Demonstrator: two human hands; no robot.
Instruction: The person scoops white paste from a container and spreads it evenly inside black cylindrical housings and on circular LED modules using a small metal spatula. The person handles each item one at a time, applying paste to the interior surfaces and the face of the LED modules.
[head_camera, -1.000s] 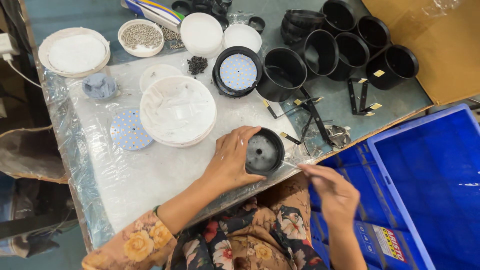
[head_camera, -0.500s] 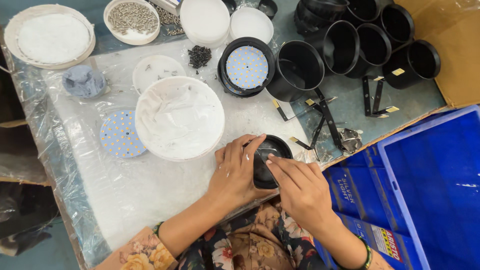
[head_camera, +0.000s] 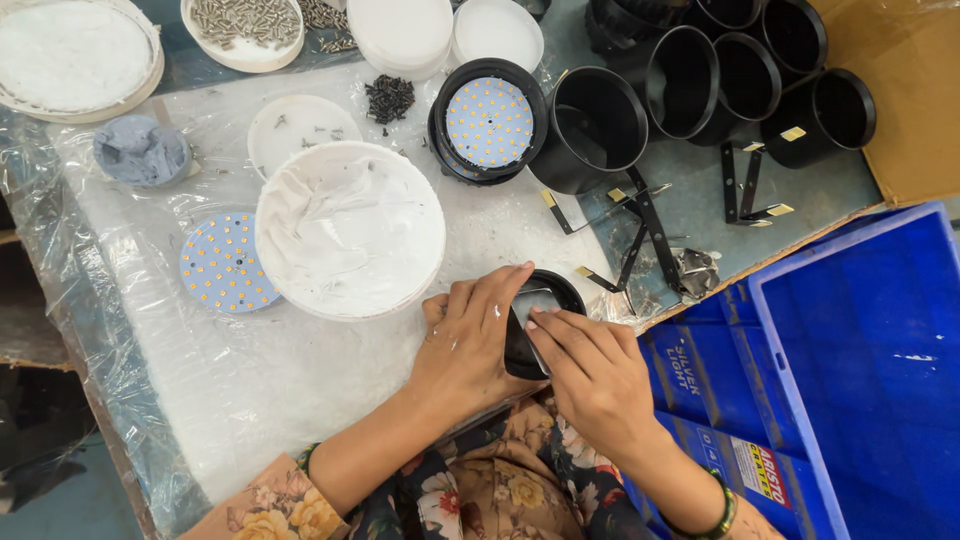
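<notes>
A small black round lamp housing (head_camera: 548, 300) sits at the near edge of the white foam sheet (head_camera: 250, 380). My left hand (head_camera: 470, 345) grips its left side and steadies it. My right hand (head_camera: 590, 375) comes over from the right, fingertips pressing a small grey flat piece (head_camera: 530, 302) into the housing's open top. Much of the housing is hidden under both hands.
A white bowl of paste (head_camera: 350, 228) lies just beyond my left hand. Round LED boards (head_camera: 222, 264) (head_camera: 490, 122), a dish of screws (head_camera: 243, 25), loose black screws (head_camera: 388, 97), several black housings (head_camera: 690, 85) and metal brackets (head_camera: 640, 235) surround it. A blue crate (head_camera: 860, 380) stands right.
My right hand came in from the lower right and now rests on the housing, pressing the grey piece inside. My left hand kept its hold. The camera moved closer.
</notes>
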